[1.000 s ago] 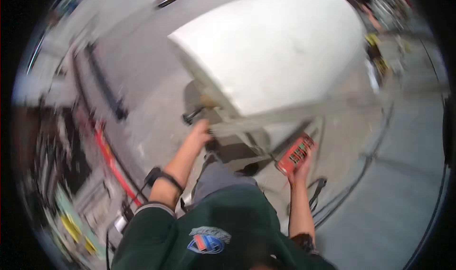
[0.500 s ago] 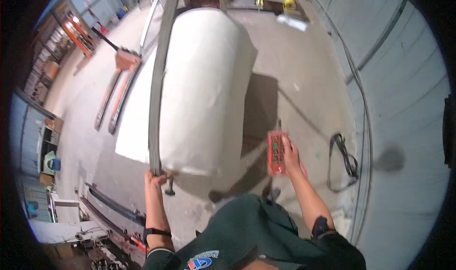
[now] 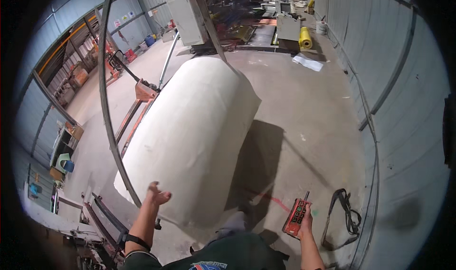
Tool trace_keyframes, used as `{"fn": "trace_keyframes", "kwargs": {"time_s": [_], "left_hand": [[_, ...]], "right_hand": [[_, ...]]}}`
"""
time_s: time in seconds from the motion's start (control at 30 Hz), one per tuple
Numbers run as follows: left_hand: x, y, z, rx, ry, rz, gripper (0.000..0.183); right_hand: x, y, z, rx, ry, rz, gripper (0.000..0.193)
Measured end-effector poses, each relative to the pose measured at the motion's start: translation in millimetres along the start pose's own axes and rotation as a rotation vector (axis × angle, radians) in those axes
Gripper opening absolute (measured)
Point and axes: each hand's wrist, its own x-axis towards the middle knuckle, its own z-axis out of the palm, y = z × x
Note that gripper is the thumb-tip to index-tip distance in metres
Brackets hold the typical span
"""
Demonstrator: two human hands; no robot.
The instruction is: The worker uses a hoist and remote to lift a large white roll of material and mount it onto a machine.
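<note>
My right hand (image 3: 306, 221) is wrapped round a red handheld remote control (image 3: 295, 216) with black buttons and a short antenna. In front of me hangs a large white roll (image 3: 190, 127) of sheet material. My left hand (image 3: 156, 194) is open over the roll's near left end, thumb and fingers apart with nothing in them; whether it touches the roll I cannot tell. A long grey lifting strap (image 3: 105, 87) runs down past the roll's left side, just left of that hand. Another strap (image 3: 207, 23) rises from the roll's far end.
An orange pallet jack (image 3: 145, 91) stands left of the roll. At right, a looped black strap (image 3: 350, 217) lies on the floor by the grey corrugated wall (image 3: 399, 141). Ahead are a grey cabinet (image 3: 186, 18), machinery, a yellow roll (image 3: 305, 38) and a white sheet (image 3: 308, 62).
My left hand has let go of the grey strap, which now slants further left. The roll appears turned in view. The remote control has come lower, still in my right hand.
</note>
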Motion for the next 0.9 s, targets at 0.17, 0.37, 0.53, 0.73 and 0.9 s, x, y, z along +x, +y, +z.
{"fn": "trace_keyframes", "kwargs": {"time_s": [0.17,0.37,0.53,0.73,0.9], "left_hand": [[-21.6,-27.4,201.1,0.52,-0.34,0.281,0.062],[14.8,11.6,470.1,0.919,-0.268,0.604,0.068],[82.5,69.1,640.6,1.104,-0.059,1.018,0.084],[141.2,124.7,787.7,1.307,0.148,1.128,0.078],[222.3,169.7,827.6,1.102,0.368,1.161,0.08]], "right_hand": [[74.7,-33.3,34.0,0.003,-0.033,-0.097,0.047],[165.3,-145.6,109.0,0.02,0.159,-0.009,0.056],[241.7,-223.6,170.3,0.047,0.201,-0.031,0.062],[381.3,-285.0,195.1,0.079,0.141,-0.119,0.067],[484.0,-369.8,249.9,-0.009,0.181,-0.036,0.07]]}}
